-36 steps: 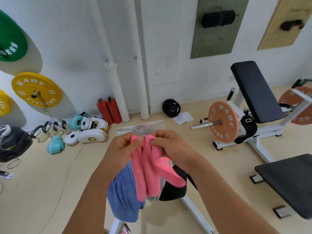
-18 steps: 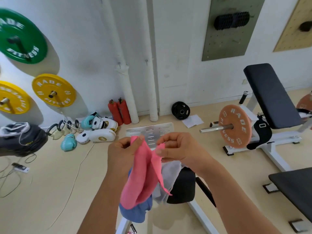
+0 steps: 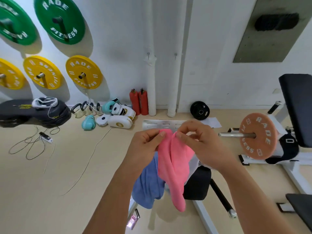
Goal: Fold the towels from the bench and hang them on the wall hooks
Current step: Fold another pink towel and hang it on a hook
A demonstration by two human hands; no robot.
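A pink towel point(image 3: 173, 168) hangs in front of me, pinched along its top edge by both hands. My left hand point(image 3: 143, 146) grips its left corner and my right hand point(image 3: 200, 141) pinches the right part between thumb and forefinger. Below and behind it a blue towel point(image 3: 146, 184) and a white towel point(image 3: 194, 163) lie draped over a black padded bench point(image 3: 197, 184). Two small hooks stick out of the white wall, one point(image 3: 148, 54) on the left and another hook point(image 3: 175, 55) to its right.
Green plates point(image 3: 59, 19) and yellow plates point(image 3: 83, 72) hang on the wall at left. Boxing gloves point(image 3: 116, 115), kettlebells point(image 3: 84, 108), red extinguishers point(image 3: 139, 102) and cables point(image 3: 33, 146) crowd the floor by the wall. A weight machine with an orange plate point(image 3: 257, 135) stands at right.
The view has tilted up and left, bringing the wall hooks and more plates into sight. The pink towel now hangs longer and narrower between my hands.
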